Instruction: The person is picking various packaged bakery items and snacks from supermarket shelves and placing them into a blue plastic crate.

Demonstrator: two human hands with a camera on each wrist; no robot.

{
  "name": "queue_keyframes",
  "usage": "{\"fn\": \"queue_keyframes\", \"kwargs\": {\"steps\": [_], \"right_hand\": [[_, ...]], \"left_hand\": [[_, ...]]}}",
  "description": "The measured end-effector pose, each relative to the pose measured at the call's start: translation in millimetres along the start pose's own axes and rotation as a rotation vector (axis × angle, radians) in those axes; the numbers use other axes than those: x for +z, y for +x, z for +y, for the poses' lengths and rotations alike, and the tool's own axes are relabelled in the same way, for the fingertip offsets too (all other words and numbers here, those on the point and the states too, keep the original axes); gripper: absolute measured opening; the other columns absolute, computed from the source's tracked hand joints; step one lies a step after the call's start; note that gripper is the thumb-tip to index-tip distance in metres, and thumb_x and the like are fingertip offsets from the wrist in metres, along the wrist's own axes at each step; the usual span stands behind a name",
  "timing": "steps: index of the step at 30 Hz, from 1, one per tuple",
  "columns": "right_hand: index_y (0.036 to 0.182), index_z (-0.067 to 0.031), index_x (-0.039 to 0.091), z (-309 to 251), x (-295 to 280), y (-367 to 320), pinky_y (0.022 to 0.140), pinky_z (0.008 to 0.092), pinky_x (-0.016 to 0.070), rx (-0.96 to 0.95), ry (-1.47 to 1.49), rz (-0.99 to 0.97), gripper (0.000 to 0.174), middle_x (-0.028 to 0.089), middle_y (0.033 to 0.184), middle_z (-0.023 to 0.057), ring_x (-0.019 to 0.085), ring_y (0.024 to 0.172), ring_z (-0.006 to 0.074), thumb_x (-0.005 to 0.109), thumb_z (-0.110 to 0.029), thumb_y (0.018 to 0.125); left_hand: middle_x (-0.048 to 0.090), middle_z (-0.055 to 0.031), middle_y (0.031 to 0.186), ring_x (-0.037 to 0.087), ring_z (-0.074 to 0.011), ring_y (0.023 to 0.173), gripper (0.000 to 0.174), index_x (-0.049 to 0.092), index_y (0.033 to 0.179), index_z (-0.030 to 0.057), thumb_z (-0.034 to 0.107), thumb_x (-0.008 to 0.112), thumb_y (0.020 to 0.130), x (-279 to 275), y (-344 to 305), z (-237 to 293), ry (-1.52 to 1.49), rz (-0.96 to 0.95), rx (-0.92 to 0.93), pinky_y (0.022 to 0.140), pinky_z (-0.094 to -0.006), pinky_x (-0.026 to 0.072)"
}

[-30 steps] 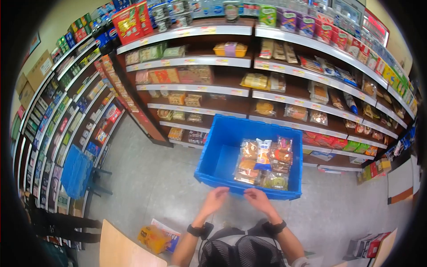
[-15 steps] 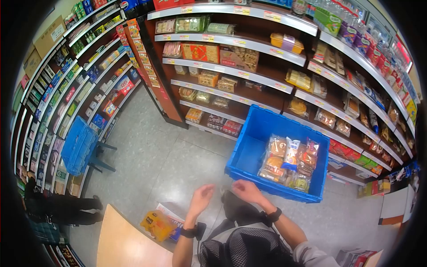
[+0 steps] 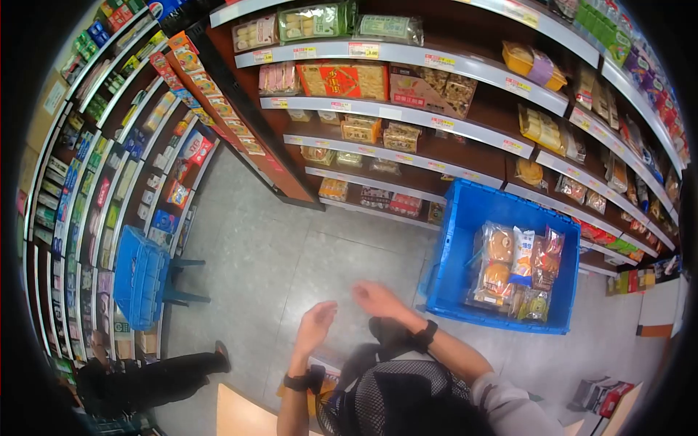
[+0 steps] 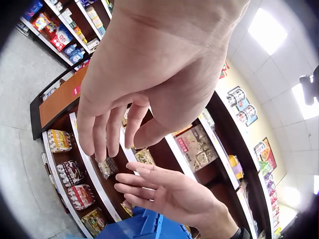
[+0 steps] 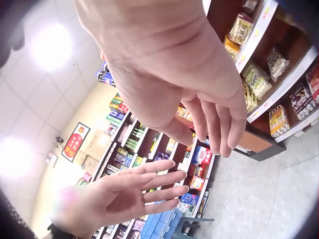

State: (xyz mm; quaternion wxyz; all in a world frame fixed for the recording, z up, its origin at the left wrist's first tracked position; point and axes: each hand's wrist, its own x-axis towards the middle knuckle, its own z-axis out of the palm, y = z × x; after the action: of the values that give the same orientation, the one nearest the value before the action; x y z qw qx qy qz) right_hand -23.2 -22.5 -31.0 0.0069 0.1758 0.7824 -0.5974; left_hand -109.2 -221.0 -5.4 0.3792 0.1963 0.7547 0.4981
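In the head view my left hand (image 3: 316, 325) is raised in front of my body, its fingers loosely bent around nothing. Close by, a little higher and to the right, my right hand (image 3: 379, 299) is also bare, with relaxed fingers. Both wrist views show the two hands apart, palms and fingers holding no object. Right of the hands stands a blue plastic crate (image 3: 502, 325), nearest to the right hand. Wrapped breads and buns (image 3: 498, 276) fill its right part, with a white-and-blue snack packet (image 3: 522, 254) on top.
Shelves (image 3: 407, 112) of packaged cakes rise behind the crate. A second blue crate (image 3: 138, 280) sits on a blue stool (image 3: 185, 291) by the left shelves. A person in dark clothes (image 3: 145, 381) is at lower left. A wooden tabletop (image 3: 251, 414) lies near my left arm.
The view has swung left, so the crate now appears farther right. Both hands have come away from the crate's near rim, the right hand moving toward the left one.
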Motion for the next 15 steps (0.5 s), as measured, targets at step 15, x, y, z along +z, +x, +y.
{"fn": "queue_keyframes", "kwargs": {"steps": [15], "right_hand": [[0.109,-0.0003,0.061,-2.6,-40.8,133.1,0.075,0.0351,0.052,0.106,0.121,0.214,0.029,0.068,0.087,0.0149,0.067,0.082,0.0261,0.058,-0.014,0.084]], "left_hand": [[0.06,-0.0132,0.119,0.059,-0.0208,0.11,0.031,0.054,0.12,-0.0047,0.0,0.052,0.09,-61.4,193.9,34.9,-0.089,-0.298,0.021,0.093,-0.0302,0.0461]]}}
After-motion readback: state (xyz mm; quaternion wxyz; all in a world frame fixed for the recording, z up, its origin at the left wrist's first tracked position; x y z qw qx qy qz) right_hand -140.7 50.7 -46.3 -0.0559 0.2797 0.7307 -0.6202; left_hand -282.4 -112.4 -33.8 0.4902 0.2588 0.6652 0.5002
